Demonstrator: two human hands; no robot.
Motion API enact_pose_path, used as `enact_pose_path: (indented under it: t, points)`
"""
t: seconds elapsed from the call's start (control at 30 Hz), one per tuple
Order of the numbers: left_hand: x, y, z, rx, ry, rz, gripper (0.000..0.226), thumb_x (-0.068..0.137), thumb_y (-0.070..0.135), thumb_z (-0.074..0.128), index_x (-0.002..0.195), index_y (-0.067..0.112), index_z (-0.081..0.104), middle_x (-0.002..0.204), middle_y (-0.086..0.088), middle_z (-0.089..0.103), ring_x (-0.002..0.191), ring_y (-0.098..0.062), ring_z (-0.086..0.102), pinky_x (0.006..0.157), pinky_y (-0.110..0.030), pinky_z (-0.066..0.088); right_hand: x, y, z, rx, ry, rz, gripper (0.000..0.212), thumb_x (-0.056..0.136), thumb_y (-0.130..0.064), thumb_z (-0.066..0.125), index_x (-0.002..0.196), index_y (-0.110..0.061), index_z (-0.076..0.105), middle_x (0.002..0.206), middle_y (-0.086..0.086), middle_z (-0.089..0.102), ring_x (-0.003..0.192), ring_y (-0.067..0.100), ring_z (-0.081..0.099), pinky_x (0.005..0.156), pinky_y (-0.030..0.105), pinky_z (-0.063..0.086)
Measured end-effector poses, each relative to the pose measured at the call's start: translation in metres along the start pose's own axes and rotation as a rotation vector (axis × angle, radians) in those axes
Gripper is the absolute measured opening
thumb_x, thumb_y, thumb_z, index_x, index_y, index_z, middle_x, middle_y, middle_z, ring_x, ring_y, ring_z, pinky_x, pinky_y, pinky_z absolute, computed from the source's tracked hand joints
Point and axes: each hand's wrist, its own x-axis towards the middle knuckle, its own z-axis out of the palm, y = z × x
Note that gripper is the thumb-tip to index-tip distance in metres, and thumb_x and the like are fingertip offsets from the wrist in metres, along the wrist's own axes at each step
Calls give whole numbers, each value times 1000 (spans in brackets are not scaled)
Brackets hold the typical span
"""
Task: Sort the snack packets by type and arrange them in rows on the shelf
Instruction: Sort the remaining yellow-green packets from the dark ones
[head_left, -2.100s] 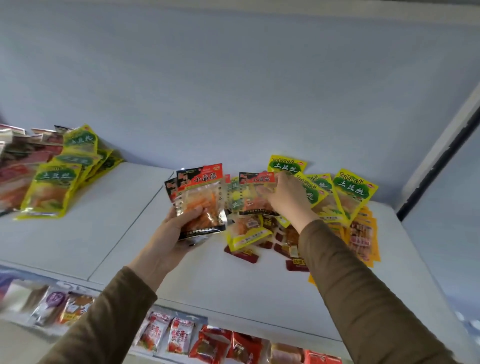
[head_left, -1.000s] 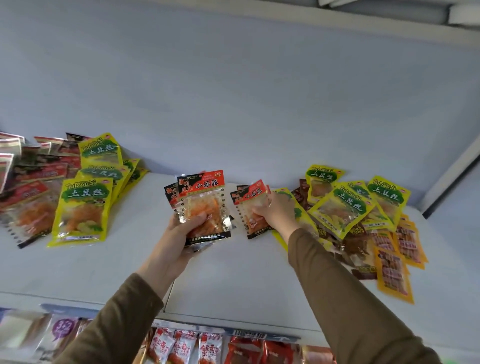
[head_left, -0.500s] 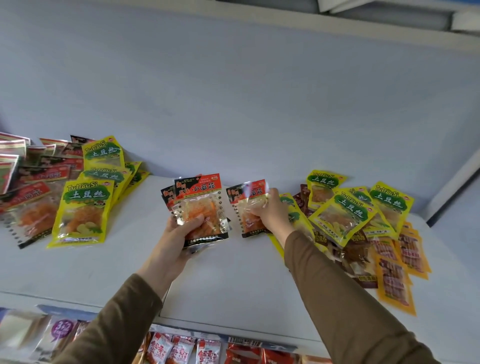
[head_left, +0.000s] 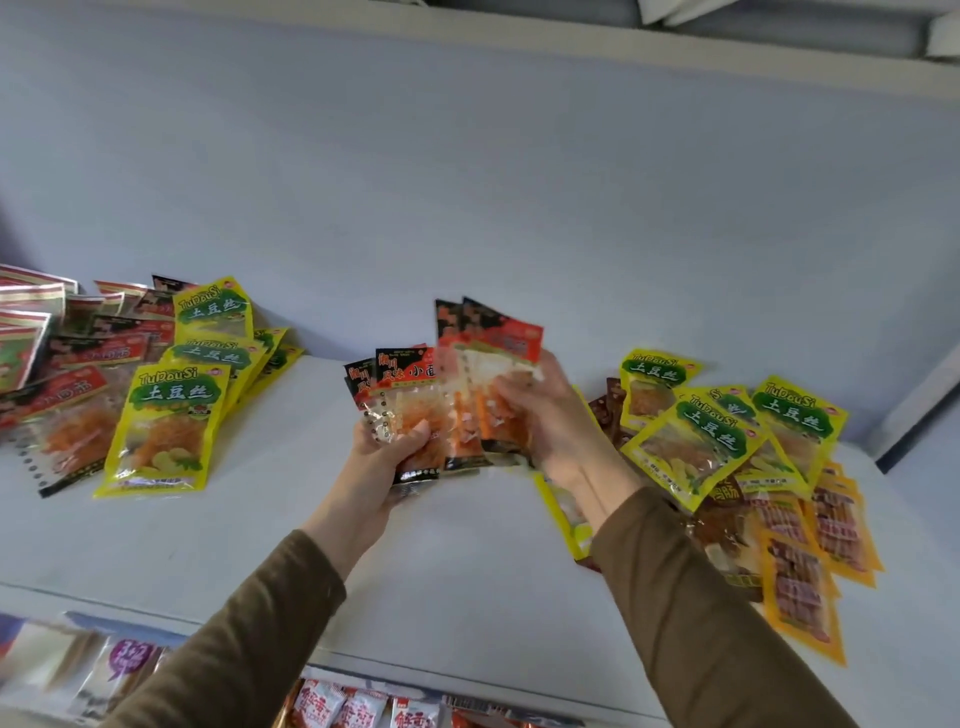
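Note:
My left hand (head_left: 387, 457) grips a small stack of red-and-black snack packets (head_left: 402, 400) above the white shelf (head_left: 467, 561). My right hand (head_left: 540, 415) holds more red-and-black packets (head_left: 488, 358), tilted, right beside the left stack and touching it. To the right lies a mixed pile: yellow-green potato packets (head_left: 696, 436), orange packets (head_left: 800, 592) and dark brown ones (head_left: 613, 410). At the left, yellow-green packets (head_left: 166, 421) lie in a row beside red-and-black ones (head_left: 67, 415).
A blue back wall (head_left: 467, 208) rises behind the shelf. Below the shelf's front edge, a lower shelf shows red-and-white packets (head_left: 363, 712) and a purple-labelled packet (head_left: 127, 660). A dark frame post (head_left: 914, 421) stands at the far right.
My right hand lifted red-and-black packets out of the mixed pile and brought them left, up against the stack in my left hand. The left hand stayed about where it was.

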Motion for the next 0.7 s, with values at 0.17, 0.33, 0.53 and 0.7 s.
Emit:
enact_pose_path:
  t: [0.17,0.33,0.53,0.7]
  points:
    - [-8,11,18,-36,-84,-51,75,85,85,48,139,33,59,131,-5,71,119,-29,69,103,-58,51,0,24,14,-220,146,31,66,84,-16,80,139,-27,44,131,5,62,121,28,61,98,50,53]
    - [-11,10,28,16,-73,-43,85,68,68,79,137,36,41,126,-3,71,108,-29,73,80,-49,62,2,45,24,-325,198,-61,55,86,-15,79,126,-32,46,115,-3,66,105,14,67,86,35,59]
    - [1,10,18,2,-66,-64,74,76,10,82,132,31,40,120,-13,73,104,-34,74,75,-40,62,8,51,20,-305,163,41,73,79,-24,85,134,-48,44,139,-11,52,126,11,54,98,31,52]
    - [13,18,-3,-13,-30,-75,68,80,-5,73,134,22,41,109,-16,76,98,-36,75,71,-38,62,17,56,22,-309,47,343,103,73,-69,76,156,-35,25,155,-1,44,140,22,45,112,41,37]
